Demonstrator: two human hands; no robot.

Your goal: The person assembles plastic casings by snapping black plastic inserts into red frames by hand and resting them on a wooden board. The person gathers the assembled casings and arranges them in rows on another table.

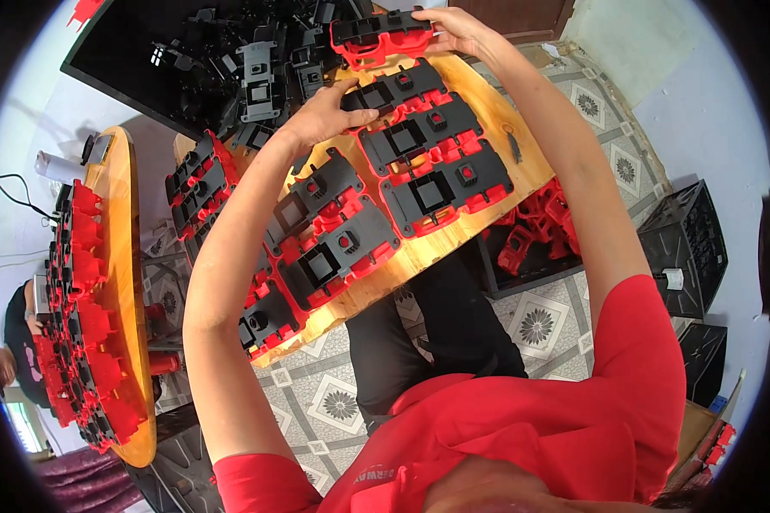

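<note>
At the far end of the wooden table (pixel 479 94), my right hand (pixel 462 32) grips the right end of a plastic housing (pixel 383 38), a red frame with a black plate on top. It is tilted so its red side shows. My left hand (pixel 321 118) has thumb and index finger around the left end of a second black-and-red housing (pixel 402 85), which lies flat at the top of a row. Below it sit two more like it, a middle housing (pixel 423 137) and a near housing (pixel 445 185). Other housings (pixel 338 256) lie left of this row, partly behind my left forearm.
A large black bin (pixel 137 60) of loose black plates stands beyond the table. Red frames fill a dark crate (pixel 530 278) under the right edge. Black crates (pixel 684 248) stand at right. Another table (pixel 128 299) at left holds stacked housings, with a person (pixel 21 342) beyond.
</note>
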